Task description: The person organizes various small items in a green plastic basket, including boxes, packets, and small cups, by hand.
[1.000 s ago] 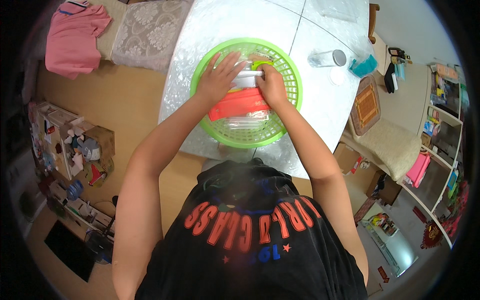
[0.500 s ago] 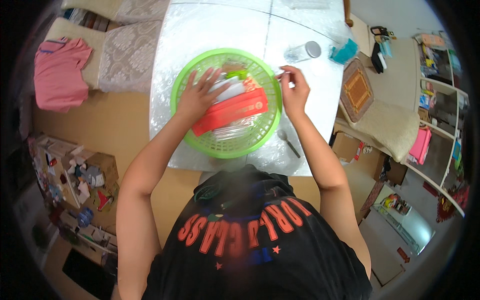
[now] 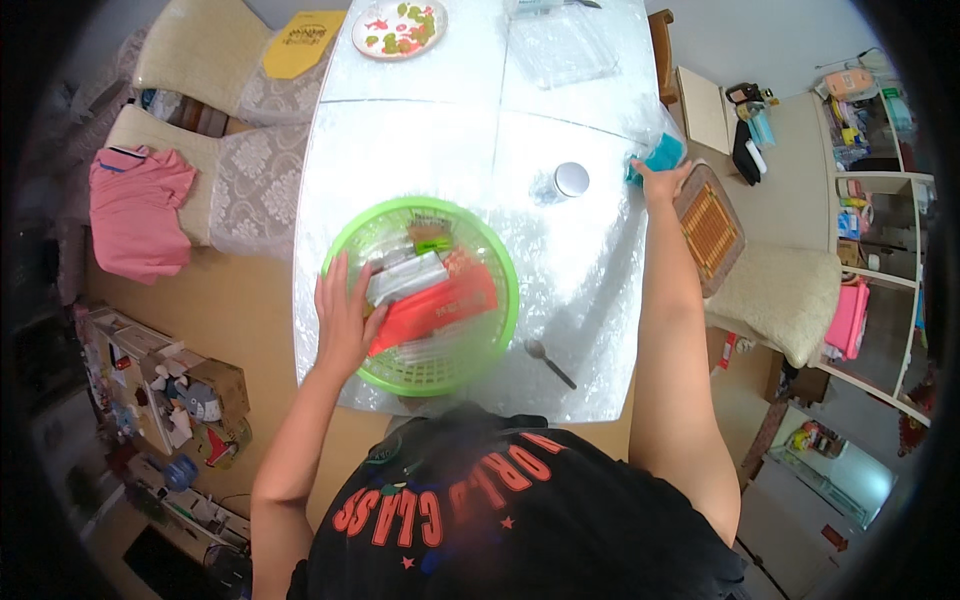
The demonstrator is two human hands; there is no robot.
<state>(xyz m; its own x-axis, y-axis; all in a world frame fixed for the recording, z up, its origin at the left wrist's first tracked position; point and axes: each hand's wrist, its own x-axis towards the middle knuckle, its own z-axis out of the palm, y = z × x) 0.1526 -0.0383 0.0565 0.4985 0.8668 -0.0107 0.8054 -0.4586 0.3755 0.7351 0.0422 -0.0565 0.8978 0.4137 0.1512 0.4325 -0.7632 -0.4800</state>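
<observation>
Teal plastic-looking packet (image 3: 663, 155), long axis slanting lower left to upper right, crumpled, well right of and beyond the basket, by the surface edge. Right hand (image 3: 665, 183) at its near side, fingers touching it; can't tell if gripping. Left hand (image 3: 343, 315) on the left side of the round bright-green plastic mesh basket (image 3: 513, 300), fingers loose and spread over rim and contents, not clenched.

In basket: flat glossy red packet (image 3: 440, 308), long axis rising left to right; white oblong packet (image 3: 407, 278) roughly parallel, just beyond it; small lime-green piece, clear crinkly plastic. Basket round, no long axis.

Right of basket, near side: spoon (image 3: 552, 365), dark handle, bowl end toward basket. Right of basket, farther: clear cylindrical jar with grey disc lid (image 3: 571, 179). Beyond basket: ridged clear plastic tray (image 3: 565, 48), white round plate (image 3: 362, 35) with red and green shapes, printed or loose unclear.

Surface (image 3: 420, 140) pale, dark seams, shiny wrinkled film on top. Left of basket: floral-patterned chair seat (image 3: 260, 190), pink cloth garment (image 3: 140, 215), tan floor. Right of basket: brown woven mat (image 3: 712, 230) on cream chair, shelving.
</observation>
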